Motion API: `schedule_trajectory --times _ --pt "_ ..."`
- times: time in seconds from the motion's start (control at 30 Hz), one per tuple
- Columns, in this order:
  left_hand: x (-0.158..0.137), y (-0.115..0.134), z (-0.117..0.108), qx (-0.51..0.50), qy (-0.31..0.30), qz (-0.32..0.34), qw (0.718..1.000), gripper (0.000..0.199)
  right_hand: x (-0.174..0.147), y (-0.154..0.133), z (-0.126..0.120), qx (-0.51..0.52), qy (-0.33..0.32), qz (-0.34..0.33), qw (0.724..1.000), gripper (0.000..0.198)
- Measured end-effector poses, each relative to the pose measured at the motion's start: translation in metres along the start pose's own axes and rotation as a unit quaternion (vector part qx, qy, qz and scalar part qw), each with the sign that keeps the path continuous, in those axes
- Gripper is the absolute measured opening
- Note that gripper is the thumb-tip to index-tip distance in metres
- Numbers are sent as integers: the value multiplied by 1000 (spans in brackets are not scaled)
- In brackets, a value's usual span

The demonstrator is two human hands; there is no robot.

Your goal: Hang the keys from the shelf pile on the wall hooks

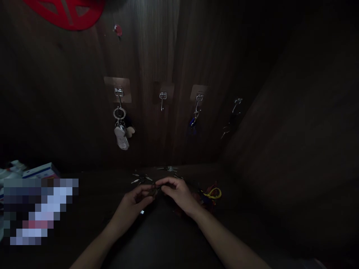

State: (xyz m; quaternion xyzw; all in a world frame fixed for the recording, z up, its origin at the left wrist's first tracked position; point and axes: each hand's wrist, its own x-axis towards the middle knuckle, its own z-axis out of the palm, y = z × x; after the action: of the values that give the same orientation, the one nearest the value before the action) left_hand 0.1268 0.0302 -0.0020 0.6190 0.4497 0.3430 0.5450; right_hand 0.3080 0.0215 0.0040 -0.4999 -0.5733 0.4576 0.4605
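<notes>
In dim light, my left hand and my right hand meet low over the dark surface. Both are closed in a pinch, thumbs against fingers, on small keys between them; their finer shape is lost in shadow. Just beyond my left fingers lie loose keys. Another key lies farther back, near the panel. Beside my right wrist sits a tangle with a yellow loop, partly hidden by that hand.
On the dark upright panel hang several metal hooks. The left hook carries a key ring with a pale fob; the second hook holds nothing. A blue clip hangs from the third. Boxes and bottles crowd the left side.
</notes>
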Motion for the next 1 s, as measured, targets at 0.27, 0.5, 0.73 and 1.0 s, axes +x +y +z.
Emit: schedule_trajectory --times 0.27,0.5,0.73,1.0 --pt "-5 9 0 78 7 50 996 26 0 -2 0 36 -18 10 999 17" --pt "-6 11 1 90 21 52 994 27 0 6 1 6 -62 -32 998 16" --pt "-9 18 4 69 17 36 997 26 -4 5 6 -82 -13 -123 989 10" --pt "-6 10 5 53 16 28 998 27 -5 10 8 -272 25 -264 925 10"
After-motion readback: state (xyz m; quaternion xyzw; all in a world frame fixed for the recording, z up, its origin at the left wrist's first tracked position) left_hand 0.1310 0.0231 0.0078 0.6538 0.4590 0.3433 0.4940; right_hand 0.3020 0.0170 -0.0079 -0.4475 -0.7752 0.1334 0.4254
